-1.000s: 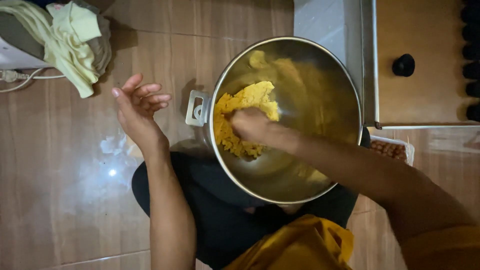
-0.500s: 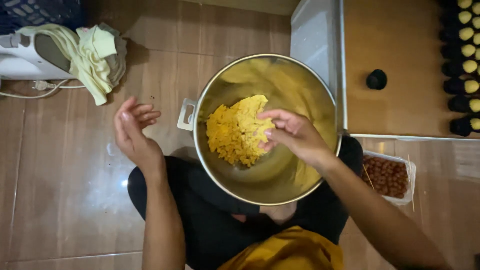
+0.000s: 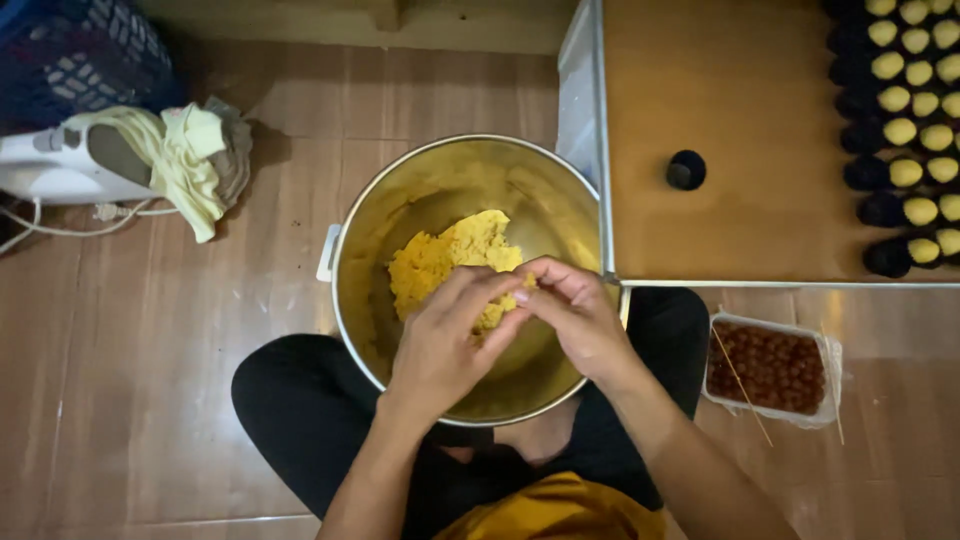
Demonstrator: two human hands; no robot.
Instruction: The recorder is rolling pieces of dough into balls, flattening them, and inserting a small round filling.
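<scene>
Both hands meet over the steel bowl (image 3: 470, 275), which is wedged btwn the crossed legs. Left hand (image 3: 440, 345) & right hand (image 3: 570, 315) have fingers together, pinching off a bit of yellow dough (image 3: 450, 262) w/ the rest heaped mid-bowl. Tray (image 3: 740, 230) sits right of bowl, within reach.

Brown tiled floor (image 3: 150, 400) bearing: white appliance (image 3: 50, 165) draped with yellow cloth (image 3: 185, 160); flat baking tray (image 3: 740, 130) at upper right; beside it, clear tub (image 3: 772, 368) of reddish-brown filling.
</scene>
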